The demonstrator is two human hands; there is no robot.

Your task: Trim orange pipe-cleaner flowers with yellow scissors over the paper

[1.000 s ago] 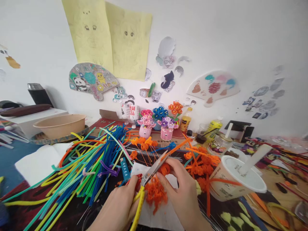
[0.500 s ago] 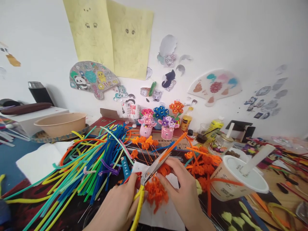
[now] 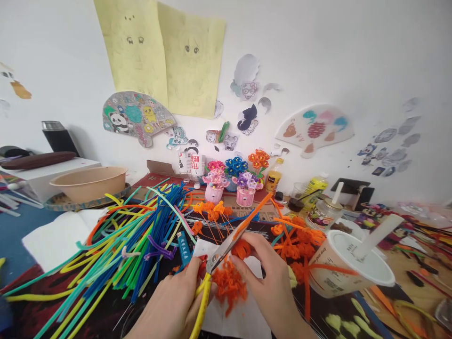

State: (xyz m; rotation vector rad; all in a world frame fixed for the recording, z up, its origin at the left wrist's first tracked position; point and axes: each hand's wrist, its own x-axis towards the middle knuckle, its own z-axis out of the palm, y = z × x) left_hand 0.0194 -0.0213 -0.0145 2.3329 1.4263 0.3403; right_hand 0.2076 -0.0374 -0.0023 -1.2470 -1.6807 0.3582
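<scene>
Closest to the camera, the left hand (image 3: 165, 301) wraps its fingers firmly around the yellow-handled scissors (image 3: 204, 296), whose nearly closed blades (image 3: 226, 249) point up and away, and an orange pipe cleaner stem (image 3: 254, 214) runs on past their tips. I cannot tell whether the stem lies between the blades. The right hand (image 3: 268, 282) curves its fingers (image 3: 249, 242) around a curled orange pipe cleaner flower (image 3: 242, 249), pinching it right beside the blades. Holding the flower steady and keeping the fingertips clear of the blades looks like the best way to work here. Below the hands, a fluffy pile of orange pipe cleaner curls (image 3: 229, 282) sits on a white sheet of paper (image 3: 235, 318). To the left lies a big heap of multicoloured pipe cleaners (image 3: 141, 240), and to the right a cluster of orange flowers on stems (image 3: 296, 247) leans against a tilted paper cup (image 3: 339, 268) with a white lid and straw, its contents hidden. Farther back, two pink pots (image 3: 213, 194) (image 3: 245, 197) hold pink and purple pipe cleaner flowers, beside a juice bottle (image 3: 271, 178), and at far left stands a tan bowl (image 3: 88, 181) whose inside is out of sight
</scene>
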